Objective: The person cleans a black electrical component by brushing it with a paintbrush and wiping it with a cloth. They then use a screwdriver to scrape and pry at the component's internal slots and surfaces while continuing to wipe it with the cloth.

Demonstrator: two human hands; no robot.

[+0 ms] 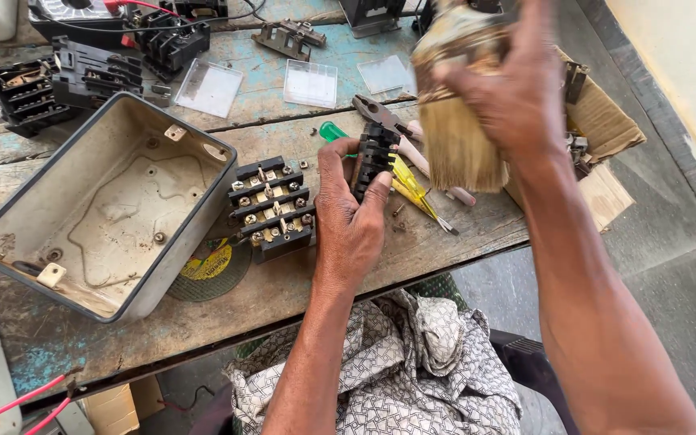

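My left hand (350,213) grips a small black ribbed switch part (374,155), held upright just above the wooden workbench (283,298). My right hand (517,89) is closed around the handle of a wide paintbrush (454,137) with pale bristles pointing down, a little to the right of the black part. A black terminal block with brass screws (271,209) lies on the bench right beside my left hand. A yellow screwdriver with a green end (408,184) lies under the held part.
An open grey metal box (114,209) sits at the left over a round abrasive disc (215,270). Pliers (380,113), clear plastic covers (309,83), more black switch parts (82,76) and a cardboard box (606,129) lie around. A patterned cloth (396,370) covers my lap.
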